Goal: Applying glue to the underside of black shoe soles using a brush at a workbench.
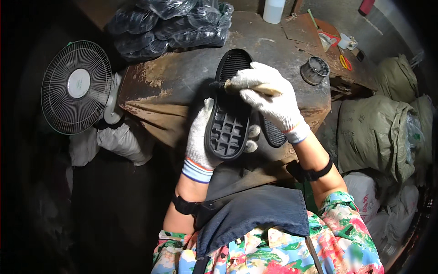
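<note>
My left hand, in a white knit glove, grips a black shoe sole from below and the side, with fingertips showing at its right edge. The near end of the sole has a grid of open square hollows; the far end is ribbed. My right hand, also gloved, is closed around a small brush with a pale handle, its dark tip over the sole's middle. Part of a second black ribbed sole shows below my right hand; the rest is hidden.
On the worn table stand a grimy metal can, a white bottle and plastic-wrapped black bundles. Orange-handled scissors lie at the back right. A fan stands left; stuffed green sacks crowd the right.
</note>
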`<state>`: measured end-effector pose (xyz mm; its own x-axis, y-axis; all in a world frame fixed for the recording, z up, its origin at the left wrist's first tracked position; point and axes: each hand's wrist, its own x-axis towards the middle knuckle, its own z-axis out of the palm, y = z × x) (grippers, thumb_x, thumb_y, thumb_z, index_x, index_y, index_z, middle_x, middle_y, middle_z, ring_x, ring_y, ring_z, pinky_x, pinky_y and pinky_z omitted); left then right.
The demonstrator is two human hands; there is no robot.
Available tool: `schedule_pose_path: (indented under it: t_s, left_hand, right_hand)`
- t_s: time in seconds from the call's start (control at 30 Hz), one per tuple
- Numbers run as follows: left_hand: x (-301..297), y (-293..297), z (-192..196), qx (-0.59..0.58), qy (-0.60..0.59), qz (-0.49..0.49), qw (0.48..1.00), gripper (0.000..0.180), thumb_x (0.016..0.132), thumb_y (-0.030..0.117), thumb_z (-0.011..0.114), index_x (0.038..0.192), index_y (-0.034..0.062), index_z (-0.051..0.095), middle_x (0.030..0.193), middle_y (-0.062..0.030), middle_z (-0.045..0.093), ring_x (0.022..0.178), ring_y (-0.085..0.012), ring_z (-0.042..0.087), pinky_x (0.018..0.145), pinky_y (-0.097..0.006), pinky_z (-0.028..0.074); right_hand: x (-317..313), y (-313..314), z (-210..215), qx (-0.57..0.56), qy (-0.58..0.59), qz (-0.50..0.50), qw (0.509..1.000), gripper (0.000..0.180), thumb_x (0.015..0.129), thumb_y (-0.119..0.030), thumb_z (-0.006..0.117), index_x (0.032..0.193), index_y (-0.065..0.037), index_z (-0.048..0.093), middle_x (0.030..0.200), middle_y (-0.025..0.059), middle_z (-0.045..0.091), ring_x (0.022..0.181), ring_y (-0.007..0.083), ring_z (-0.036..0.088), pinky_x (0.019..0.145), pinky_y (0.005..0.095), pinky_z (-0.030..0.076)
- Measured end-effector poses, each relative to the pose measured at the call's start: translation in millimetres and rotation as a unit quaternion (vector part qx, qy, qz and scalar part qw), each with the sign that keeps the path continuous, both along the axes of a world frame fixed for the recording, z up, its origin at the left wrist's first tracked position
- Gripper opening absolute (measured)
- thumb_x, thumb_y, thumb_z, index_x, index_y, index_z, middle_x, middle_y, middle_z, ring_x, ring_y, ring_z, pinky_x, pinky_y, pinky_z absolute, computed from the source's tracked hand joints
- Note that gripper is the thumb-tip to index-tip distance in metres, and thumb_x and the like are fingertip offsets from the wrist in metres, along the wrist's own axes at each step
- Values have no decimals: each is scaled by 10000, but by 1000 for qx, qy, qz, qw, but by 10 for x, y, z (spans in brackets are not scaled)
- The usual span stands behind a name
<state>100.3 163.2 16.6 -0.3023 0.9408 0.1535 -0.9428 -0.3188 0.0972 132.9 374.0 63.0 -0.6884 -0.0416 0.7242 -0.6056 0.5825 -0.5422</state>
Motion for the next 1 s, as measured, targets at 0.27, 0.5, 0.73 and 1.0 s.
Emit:
schedule_pose_path:
  t_s: [0.27,0.5,0.73,1.0]
  left_hand:
    - [-4,-15,-189,-15,-1,124,992,722,1028,579,506,1567,101,459,1545,-143,538,1403,-301,531,1188,-483,423]
    - [-365,-76,-108,-46,81,222,971,916,994,637,597,1575,-34,370,1420,-291,585,1184,-400,668,1003,-539,576]
    - [-488,-449,69,-64,242,278,927,1031,908,634,731,1505,-143,411,1371,-386,578,1164,-445,683,1032,-492,585]
    - [-441,-784,-141,-257,243,370,859,564,1067,316,634,1434,-100,536,1319,-242,684,1116,-322,726,1006,-406,610]
  right_hand:
    - [241,-286,-2,114,10,56,992,259,844,-220,819,1102,-200,802,1125,12,777,1155,246,695,1122,464,475]
    - [439,-188,125,196,-23,209,958,304,875,-300,686,1135,-184,794,1236,43,750,1210,294,675,1131,490,459]
    - [538,-342,15,-108,-161,100,976,193,907,-170,810,1070,-66,800,1090,86,797,985,208,751,903,327,577]
    - [314,-822,28,-157,-276,102,943,201,918,-226,777,1057,-81,775,916,111,791,794,213,774,739,323,598]
